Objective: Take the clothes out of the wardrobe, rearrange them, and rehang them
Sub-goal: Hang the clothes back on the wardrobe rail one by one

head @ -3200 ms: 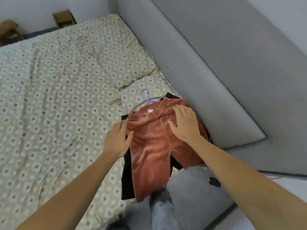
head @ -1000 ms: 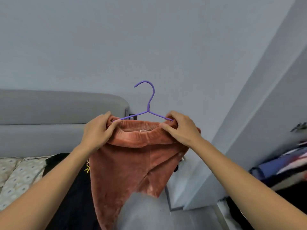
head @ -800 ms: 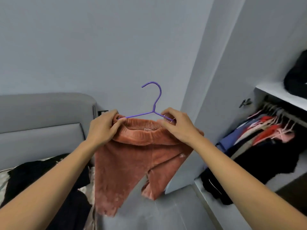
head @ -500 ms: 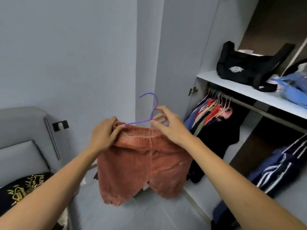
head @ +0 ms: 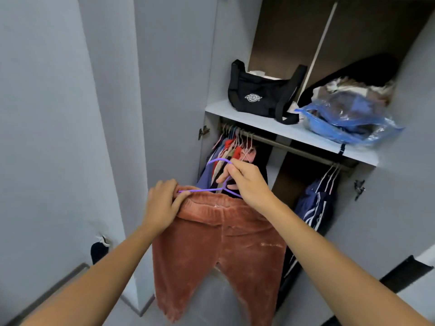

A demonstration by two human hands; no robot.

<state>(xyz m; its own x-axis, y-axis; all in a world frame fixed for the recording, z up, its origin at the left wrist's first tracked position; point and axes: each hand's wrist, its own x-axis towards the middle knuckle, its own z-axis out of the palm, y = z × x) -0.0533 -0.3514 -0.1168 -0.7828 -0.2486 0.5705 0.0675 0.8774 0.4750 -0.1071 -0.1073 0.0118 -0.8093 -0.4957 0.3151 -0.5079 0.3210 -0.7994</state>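
Item: rust-coloured velour trousers [head: 219,243], small, hung by the waistband on a thin purple wire hanger [head: 207,189], held in the air in front of the open wardrobe, below the level of the hanging rail [head: 296,147]. Handling, by judgement: light, soft, wholly limp; the pile looks plush and likely slides on smooth wire, so the waistband is the weak point. Best hold: the hanger's neck for carrying, with a pinch at one waistband end to stop slipping. Present hold: the right hand [head: 247,182] has its fingers curled about the hanger's neck just under the hook; the left hand [head: 162,205] has its fingers closed over the left end of the waistband and hanger arm together. The legs hang free. Setting: wardrobe with pale grey doors [head: 174,90] standing open and a dark interior. A bunch of clothes on pale hangers [head: 233,149] crowds the rail's left end; navy striped garments [head: 315,208] hang at its right; the stretch of rail between is bare, by judgement the easiest place for the hook. The shelf [head: 259,121] above carries a black shoulder bag [head: 259,95] and a blue-trimmed plastic storage bag [head: 348,116] of packed fabric. Grey floor below; plain grey wall at left.
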